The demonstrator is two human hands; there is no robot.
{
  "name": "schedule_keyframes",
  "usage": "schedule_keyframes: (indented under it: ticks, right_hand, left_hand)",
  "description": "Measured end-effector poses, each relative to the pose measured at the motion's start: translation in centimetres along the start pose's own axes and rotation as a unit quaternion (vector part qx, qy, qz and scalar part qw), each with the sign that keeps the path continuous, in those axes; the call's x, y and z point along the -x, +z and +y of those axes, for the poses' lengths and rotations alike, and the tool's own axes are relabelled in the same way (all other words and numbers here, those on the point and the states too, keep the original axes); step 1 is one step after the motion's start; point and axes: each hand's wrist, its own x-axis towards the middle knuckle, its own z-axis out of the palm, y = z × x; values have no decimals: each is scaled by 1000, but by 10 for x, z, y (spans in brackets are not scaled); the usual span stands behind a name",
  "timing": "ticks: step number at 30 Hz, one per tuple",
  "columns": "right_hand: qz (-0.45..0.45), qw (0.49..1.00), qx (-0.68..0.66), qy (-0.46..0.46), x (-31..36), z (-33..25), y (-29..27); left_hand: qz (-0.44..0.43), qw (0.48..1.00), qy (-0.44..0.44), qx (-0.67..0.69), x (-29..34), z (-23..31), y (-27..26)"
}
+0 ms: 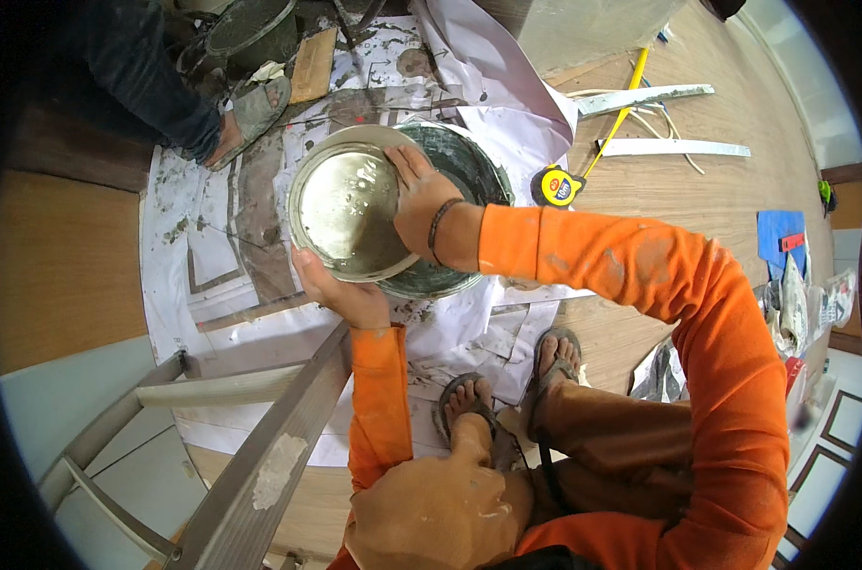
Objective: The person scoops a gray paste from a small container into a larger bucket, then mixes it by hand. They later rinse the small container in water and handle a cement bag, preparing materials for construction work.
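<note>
Both my hands hold a pale round bucket (341,204) with a shiny, wet-looking inside; whether liquid stands in it I cannot tell. My left hand (341,293) supports its near lower side, thumb along the outside and most fingers hidden underneath. My right hand (421,195) grips the right side, its fingers laid over the rim. Behind and to the right, partly covered by the pale bucket, stands a dark bucket (483,171) smeared with grey-green residue. Whether the two buckets touch is hidden.
Stained white sheets (217,294) cover the floor. A wooden ladder (284,442) leans in at lower left. A yellow tape measure (556,186), partly extended, and white strips (673,147) lie to the right. Another person's sandalled foot (250,119) and a dirty tub (250,33) are at upper left.
</note>
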Motion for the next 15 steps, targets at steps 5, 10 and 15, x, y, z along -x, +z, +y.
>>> schedule_keyframes:
  ticks: [5, 10, 15]
  right_hand:
    - [-42, 988, -136, -56, 9, 0, -2]
    - [32, 922, -379, -74, -15, -1, 23]
    - [134, 869, -476, 26, -20, 23, 86]
  left_hand:
    - [8, 1000, -5, 27, 1, -3, 8]
    - [12, 998, 58, -30, 3, 1, 12]
    - [-104, 952, 137, -251, 6, 0, 24]
